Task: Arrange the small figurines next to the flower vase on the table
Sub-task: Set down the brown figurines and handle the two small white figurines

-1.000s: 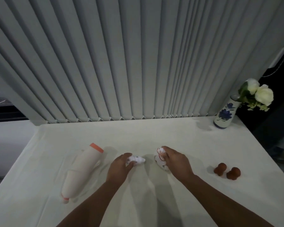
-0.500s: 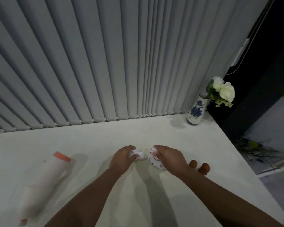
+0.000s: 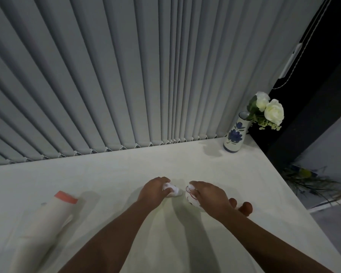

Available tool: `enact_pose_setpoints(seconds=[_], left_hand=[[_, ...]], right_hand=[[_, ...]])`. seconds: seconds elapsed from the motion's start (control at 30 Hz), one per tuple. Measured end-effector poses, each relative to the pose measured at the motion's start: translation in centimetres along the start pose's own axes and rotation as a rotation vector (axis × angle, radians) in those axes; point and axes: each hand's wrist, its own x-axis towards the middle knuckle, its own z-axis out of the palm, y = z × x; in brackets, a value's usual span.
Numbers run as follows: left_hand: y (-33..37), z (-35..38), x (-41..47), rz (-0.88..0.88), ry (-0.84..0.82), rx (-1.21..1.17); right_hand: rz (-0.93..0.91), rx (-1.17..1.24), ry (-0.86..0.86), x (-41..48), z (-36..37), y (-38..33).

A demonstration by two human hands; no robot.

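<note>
My left hand [image 3: 153, 191] grips a small white figurine [image 3: 171, 189] near the middle of the white table [image 3: 110, 174]. My right hand [image 3: 210, 197] closes over a second white figurine with red lines [image 3: 190, 194], just to the right of the first. Two small brown figurines [image 3: 244, 207] stand behind my right wrist, partly hidden by it. The white vase with a blue flower pattern [image 3: 234, 137] holds white roses [image 3: 270, 111] at the table's far right corner, well away from both hands.
A large pale bottle-shaped object with an orange end [image 3: 47, 219] lies on the table at the left. Grey vertical blinds [image 3: 126, 75] hang along the far edge. The table's right edge drops to a dark floor with a plant.
The view has swung to the right, so the vase sits closer to centre and the bottle-shaped object nearer the left edge. Both hands keep hold of their white figurines, almost in place.
</note>
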Motion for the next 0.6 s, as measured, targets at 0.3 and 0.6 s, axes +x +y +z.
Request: enact_pose_setpoints(seconds=[0.3, 0.6], left_hand=[[0.3, 0.6, 0.9, 0.006, -0.03, -0.02], [0.9, 0.9, 1.5, 0.047, -0.006, -0.036]], right_hand=[[0.071, 0.121, 0.062, -0.8, 2.5, 1.4], [0.001, 0.125, 0.107, -0.6, 2.8, 1.6]])
